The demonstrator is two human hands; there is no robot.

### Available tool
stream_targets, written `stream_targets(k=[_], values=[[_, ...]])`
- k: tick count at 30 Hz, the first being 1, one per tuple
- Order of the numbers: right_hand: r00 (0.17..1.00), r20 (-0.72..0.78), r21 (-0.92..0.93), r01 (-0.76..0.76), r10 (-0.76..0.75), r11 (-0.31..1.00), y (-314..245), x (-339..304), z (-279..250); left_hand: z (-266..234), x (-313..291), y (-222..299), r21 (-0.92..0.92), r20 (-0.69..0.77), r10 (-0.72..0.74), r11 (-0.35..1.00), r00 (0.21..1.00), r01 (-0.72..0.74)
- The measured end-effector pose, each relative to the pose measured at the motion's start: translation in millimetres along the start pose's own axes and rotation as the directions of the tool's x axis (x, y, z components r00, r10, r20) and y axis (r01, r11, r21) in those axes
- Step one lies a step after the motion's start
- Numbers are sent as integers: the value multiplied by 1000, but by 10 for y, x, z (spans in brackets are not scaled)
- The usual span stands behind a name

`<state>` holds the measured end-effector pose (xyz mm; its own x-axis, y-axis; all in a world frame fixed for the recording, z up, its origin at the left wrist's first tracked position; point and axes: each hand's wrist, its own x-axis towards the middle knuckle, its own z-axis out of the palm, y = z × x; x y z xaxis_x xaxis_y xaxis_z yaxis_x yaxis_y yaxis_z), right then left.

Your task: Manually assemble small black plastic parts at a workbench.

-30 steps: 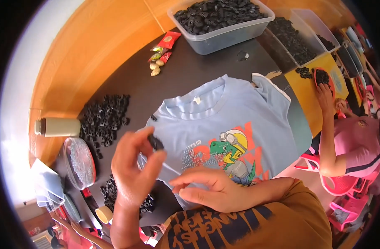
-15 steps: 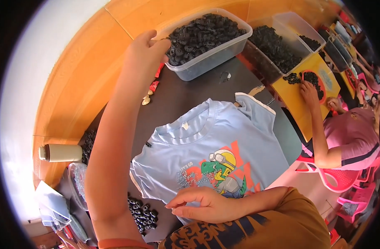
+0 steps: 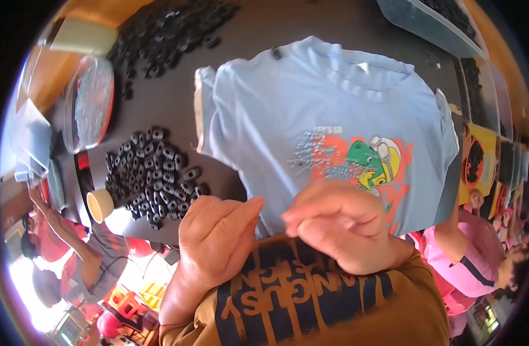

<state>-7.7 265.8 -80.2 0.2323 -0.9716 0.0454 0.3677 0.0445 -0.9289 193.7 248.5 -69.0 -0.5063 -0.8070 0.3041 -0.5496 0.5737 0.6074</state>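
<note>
Close in front of my body, my left hand (image 3: 217, 237) is closed, thumb and forefinger pinched together. Facing it across a small gap is my right hand (image 3: 344, 226), its fingers also drawn into a pinch. Anything held in either pinch is too small or hidden to make out. Beneath and beyond them, a light blue T-shirt (image 3: 264, 115) with a cartoon dinosaur print lies on the dark table (image 3: 241, 29). Small clear specks show on its print. To the left of my left hand is a pile of small black plastic parts (image 3: 152, 176), each with a pale spot.
A second heap of black parts (image 3: 166, 40) lies farther back. At left are a clear oval dish (image 3: 90, 104), a pale flask (image 3: 82, 37) and a small cream cup (image 3: 100, 205). A clear tub (image 3: 432, 32) stands far right. Co-workers sit at both sides, one in pink (image 3: 469, 248).
My left hand has come back from the rim of the tub of black parts to in front of my body. My right hand now pinches opposite it. The view has turned left.
</note>
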Motion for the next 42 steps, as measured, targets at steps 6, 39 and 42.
stream_targets(k=[6, 39, 42], values=[[999, -26, -247, -53, 48, 968, 48, 12, 99, 50, -387, -112, -38, -18, -44, 998, 999, 43], [931, 214, -698, 357, -295, 621, 344, 65, 224, -37, -445, -347, 252, -329, -278, 895, 902, 368], [948, 188, -648, 317, -258, 692, 309, 51, 213, -152, -428, -148, -251, -240, -449, 885, 861, 392]])
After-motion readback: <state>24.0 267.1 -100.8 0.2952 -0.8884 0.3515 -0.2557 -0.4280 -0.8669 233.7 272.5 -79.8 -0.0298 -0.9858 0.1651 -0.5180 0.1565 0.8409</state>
